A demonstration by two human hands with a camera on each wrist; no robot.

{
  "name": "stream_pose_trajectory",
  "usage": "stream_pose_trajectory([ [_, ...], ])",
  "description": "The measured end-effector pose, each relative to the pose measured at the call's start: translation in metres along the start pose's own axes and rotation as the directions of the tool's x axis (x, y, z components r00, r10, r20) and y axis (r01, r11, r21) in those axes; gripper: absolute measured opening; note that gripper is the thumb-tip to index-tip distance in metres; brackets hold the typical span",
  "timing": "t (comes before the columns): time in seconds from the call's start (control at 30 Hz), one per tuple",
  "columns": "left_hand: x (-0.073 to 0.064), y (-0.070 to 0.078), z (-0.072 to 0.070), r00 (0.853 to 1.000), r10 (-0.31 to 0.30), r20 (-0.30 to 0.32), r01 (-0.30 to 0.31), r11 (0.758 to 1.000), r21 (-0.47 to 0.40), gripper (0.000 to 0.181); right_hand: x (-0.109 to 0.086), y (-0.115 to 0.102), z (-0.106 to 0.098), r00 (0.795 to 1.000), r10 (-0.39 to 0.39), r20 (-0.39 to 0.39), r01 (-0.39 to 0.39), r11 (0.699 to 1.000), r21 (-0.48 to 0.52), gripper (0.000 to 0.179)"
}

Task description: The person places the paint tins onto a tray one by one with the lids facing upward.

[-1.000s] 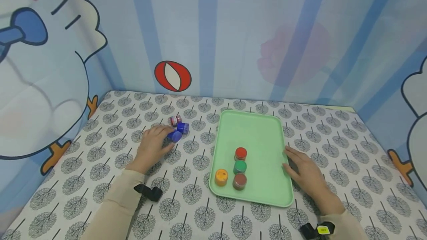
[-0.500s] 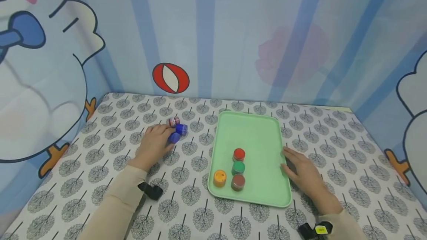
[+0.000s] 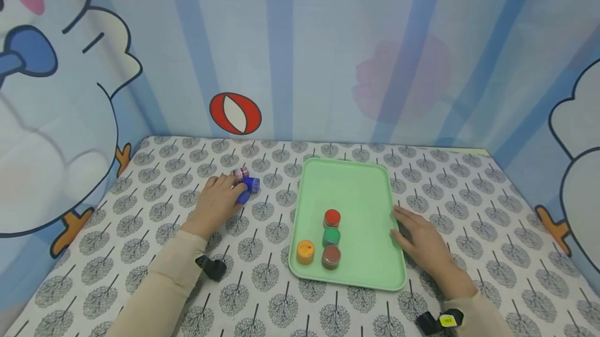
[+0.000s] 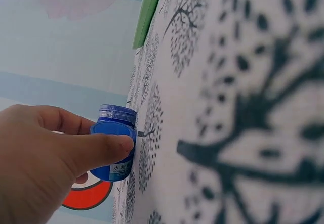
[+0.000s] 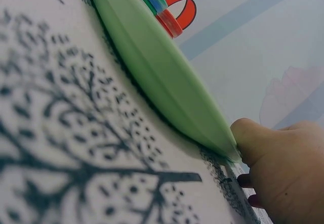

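My left hand (image 3: pixel 213 207) pinches a blue paint jar (image 3: pixel 242 198) at the left of the table, its thumb across the jar and its fingers on the far side. In the left wrist view the blue jar's label (image 4: pixel 120 169) shows below the thumb. A second blue paint jar (image 3: pixel 253 185) lies right beside it. Behind them, a small jar with a red and white label (image 3: pixel 241 173) is partly hidden by the fingers. My right hand (image 3: pixel 422 240) touches the right rim of a light green tray (image 3: pixel 361 196) with fairly straight fingers.
On the tray, jars with a red lid (image 3: pixel 332 217), a green lid (image 3: pixel 330 236) and a brown lid (image 3: pixel 330 257) form a column. An orange-lidded jar (image 3: pixel 305 251) stands left of the brown one. A printed curtain (image 3: pixel 319 55) hangs behind the tree-patterned tablecloth (image 3: pixel 262 274).
My left thumb and fingers have closed in around the nearer blue paint jar, covering more of it. The right hand stays at the tray's rim. The head view has shifted slightly.
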State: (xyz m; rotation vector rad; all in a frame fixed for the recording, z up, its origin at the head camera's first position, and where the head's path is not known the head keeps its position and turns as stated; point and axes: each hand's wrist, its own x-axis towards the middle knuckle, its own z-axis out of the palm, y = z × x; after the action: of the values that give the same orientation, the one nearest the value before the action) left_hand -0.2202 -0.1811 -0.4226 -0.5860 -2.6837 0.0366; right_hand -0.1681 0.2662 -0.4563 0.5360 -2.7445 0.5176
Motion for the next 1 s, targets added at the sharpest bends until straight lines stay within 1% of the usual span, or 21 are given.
stream_pose_trajectory([
  [0.1,0.0,-0.001,0.0,1.0,0.006,-0.005,-0.006,1.0,0.006,0.041,0.0,0.0,0.0,1.0,-0.002,0.0,0.002,1.0,0.001,0.047],
  [0.27,-0.001,-0.002,0.001,1.0,0.021,-0.014,-0.021,0.999,0.044,0.042,0.001,0.002,0.001,1.0,0.013,0.016,-0.013,1.0,0.003,0.047],
  [0.37,-0.001,-0.002,0.001,0.999,0.027,-0.04,-0.024,0.998,0.06,0.042,0.001,0.002,0.002,1.0,0.014,0.016,-0.014,1.0,0.001,0.047],
  [0.5,-0.001,-0.001,-0.001,0.996,0.025,-0.08,-0.022,0.999,0.041,0.042,0.001,0.002,0.002,1.0,0.013,0.016,-0.013,1.0,0.001,0.047],
  [0.67,0.0,0.001,-0.002,0.995,0.013,-0.103,-0.013,1.0,-0.003,0.042,0.001,0.002,0.001,1.0,0.014,0.017,-0.014,1.0,0.008,0.047],
  [0.8,0.0,0.003,-0.003,0.996,-0.002,-0.094,-0.001,1.0,-0.029,0.043,0.001,0.002,0.001,1.0,0.015,0.021,-0.016,1.0,0.013,0.047],
  [1.0,0.001,0.009,-0.009,0.999,-0.026,-0.039,0.023,0.996,-0.084,0.043,0.001,0.003,0.002,0.999,0.037,0.035,-0.037,0.999,0.02,0.048],
])
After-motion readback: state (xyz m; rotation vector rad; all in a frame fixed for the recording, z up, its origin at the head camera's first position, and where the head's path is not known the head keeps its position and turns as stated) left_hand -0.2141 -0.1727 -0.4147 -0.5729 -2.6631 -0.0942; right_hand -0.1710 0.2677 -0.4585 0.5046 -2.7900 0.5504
